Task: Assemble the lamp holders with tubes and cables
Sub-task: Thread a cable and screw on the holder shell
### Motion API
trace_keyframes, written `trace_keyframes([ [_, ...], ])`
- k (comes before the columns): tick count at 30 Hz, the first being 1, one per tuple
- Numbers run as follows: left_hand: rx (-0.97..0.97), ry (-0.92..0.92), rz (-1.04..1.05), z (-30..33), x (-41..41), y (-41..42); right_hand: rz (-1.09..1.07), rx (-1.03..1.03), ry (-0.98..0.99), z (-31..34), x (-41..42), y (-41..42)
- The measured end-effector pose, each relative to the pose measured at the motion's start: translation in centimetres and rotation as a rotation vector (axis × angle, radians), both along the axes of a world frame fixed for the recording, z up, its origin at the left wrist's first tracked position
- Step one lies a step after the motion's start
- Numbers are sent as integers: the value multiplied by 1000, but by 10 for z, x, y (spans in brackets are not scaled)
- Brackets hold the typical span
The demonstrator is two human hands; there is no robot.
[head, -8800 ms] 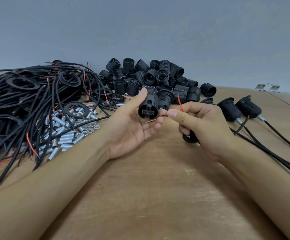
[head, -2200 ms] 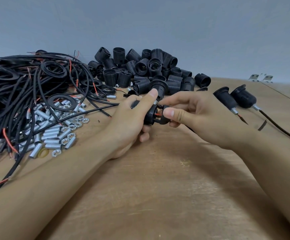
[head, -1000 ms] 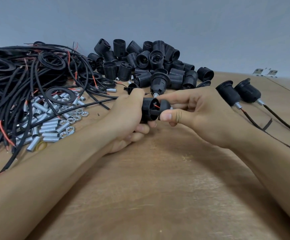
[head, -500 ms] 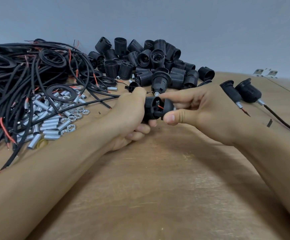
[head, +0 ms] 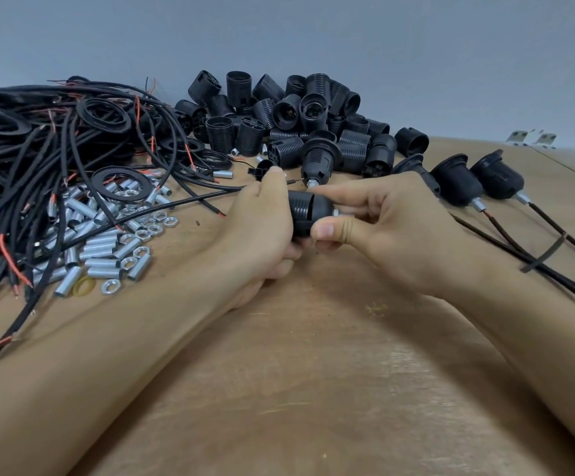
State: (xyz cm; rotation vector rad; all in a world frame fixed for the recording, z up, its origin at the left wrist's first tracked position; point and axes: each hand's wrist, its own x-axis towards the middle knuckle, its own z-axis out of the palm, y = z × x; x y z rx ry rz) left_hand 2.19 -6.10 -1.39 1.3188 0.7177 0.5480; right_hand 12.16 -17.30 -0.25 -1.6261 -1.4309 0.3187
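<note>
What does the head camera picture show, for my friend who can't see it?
Two hands, left hand and right hand, hold a black lamp holder over a wooden table. Behind lie black cables, metal tubes and more holders.

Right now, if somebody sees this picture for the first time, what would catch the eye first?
Probably the two hands at the centre: the left hand and right hand grip one black lamp holder between them. Behind sits a heap of black holders; at the left, tangled black cables over silver tubes and nuts.
</note>
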Motion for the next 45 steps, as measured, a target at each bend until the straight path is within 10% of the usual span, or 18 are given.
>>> trace_keyframes([
  [18,160,80,-106,-3,0,13,-73,-38,-28,-9,9,9],
  [23,893,266,89,-4,-11,34,-148,-51,1,-10,12,6],
  [29,1314,482,217,-4,-24,81,-238,-39,-30,-8,14,3],
  [34,1307,797,14,-8,-23,99,-190,-82,-15,-10,13,3],
  [45,1248,651,194,-6,-21,101,-181,-80,-15,-10,16,3],
])
